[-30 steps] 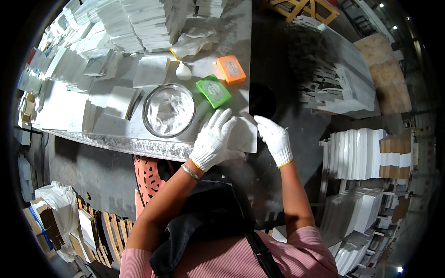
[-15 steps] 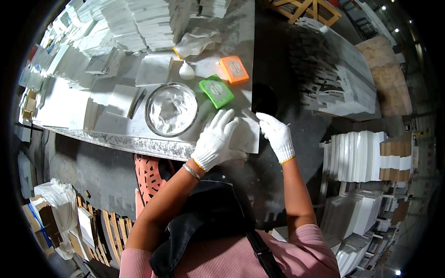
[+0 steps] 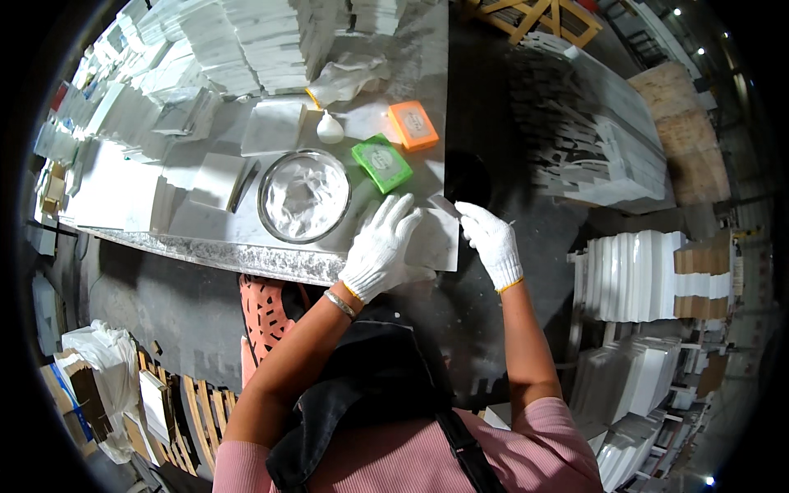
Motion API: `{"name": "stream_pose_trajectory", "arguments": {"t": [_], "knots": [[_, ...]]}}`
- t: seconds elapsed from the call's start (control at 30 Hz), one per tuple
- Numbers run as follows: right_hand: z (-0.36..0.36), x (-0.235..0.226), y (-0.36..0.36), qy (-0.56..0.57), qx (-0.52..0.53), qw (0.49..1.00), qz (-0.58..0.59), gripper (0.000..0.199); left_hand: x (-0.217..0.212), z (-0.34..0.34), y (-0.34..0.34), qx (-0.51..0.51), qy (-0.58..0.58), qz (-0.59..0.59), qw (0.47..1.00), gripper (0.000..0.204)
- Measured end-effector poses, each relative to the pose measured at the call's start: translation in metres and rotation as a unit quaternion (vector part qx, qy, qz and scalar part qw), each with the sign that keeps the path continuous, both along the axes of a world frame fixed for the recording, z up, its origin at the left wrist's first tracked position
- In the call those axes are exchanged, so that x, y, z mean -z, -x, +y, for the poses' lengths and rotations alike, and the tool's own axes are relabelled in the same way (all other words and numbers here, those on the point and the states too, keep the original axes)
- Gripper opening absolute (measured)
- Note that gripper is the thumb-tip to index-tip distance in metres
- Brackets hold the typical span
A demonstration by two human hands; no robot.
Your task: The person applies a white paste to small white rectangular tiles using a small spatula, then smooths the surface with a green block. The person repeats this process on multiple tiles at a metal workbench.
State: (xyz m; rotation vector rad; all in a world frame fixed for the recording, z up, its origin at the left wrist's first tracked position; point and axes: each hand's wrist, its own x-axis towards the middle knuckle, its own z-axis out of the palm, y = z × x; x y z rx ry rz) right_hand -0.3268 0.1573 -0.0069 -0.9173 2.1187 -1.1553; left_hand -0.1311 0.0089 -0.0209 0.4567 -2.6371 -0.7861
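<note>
My left hand (image 3: 380, 251), in a white knit glove, lies with fingers stretched out on a pale square tile (image 3: 436, 241) at the table's front right corner. My right hand (image 3: 491, 242), gloved the same way, is closed at the tile's right edge. From its fingertips a thin flat grey blade-like piece (image 3: 442, 203) reaches over the tile's far edge; its exact kind is unclear. Beyond the left hand sit a green box (image 3: 381, 163) and an orange box (image 3: 413, 126). To the left stands a round metal-rimmed bowl (image 3: 261, 197) with crumpled white material inside.
A small white squeeze bottle (image 3: 329, 128) and a spare glove (image 3: 349, 78) lie farther back. Loose tiles (image 3: 274, 128) and a dark pen-like tool (image 3: 245, 187) are left of them. Stone stacks (image 3: 246, 41) crowd the back left; slab stacks (image 3: 629, 277) stand at right.
Both hands stay almost in place, with the blade-like piece still at the tile's far edge. The view has shifted very slightly.
</note>
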Motion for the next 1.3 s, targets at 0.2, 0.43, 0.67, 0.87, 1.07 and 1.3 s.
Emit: {"name": "stream_pose_trajectory", "arguments": {"t": [0.2,0.43,0.67,0.87,1.07,1.3], "knots": [[0.026,0.011,-0.025,0.066,-0.081,0.986,0.132,0.026,0.002,0.0,-0.001,0.001,-0.001,0.004,1.0,0.094],[0.083,-0.008,-0.043,-0.009,-0.043,0.998,-0.046,0.028,0.005,-0.002,-0.003,0.01,0.02,-0.012,1.0,0.096],[0.119,0.015,-0.024,0.015,0.119,0.984,-0.134,0.045,-0.011,0.041,-0.017,0.087,0.1,-0.078,0.988,0.093],[0.092,0.032,-0.038,-0.031,0.135,0.974,-0.182,0.063,-0.031,0.073,-0.021,0.349,-0.074,-0.047,0.933,0.062],[0.067,0.011,-0.051,-0.011,0.131,0.968,-0.215,0.059,-0.034,0.05,-0.012,0.13,0.007,-0.004,0.992,0.069],[0.074,0.028,-0.044,0.163,0.198,0.892,-0.372,0.012,-0.015,0.009,0.021,0.045,0.108,-0.11,0.987,0.111]]}}
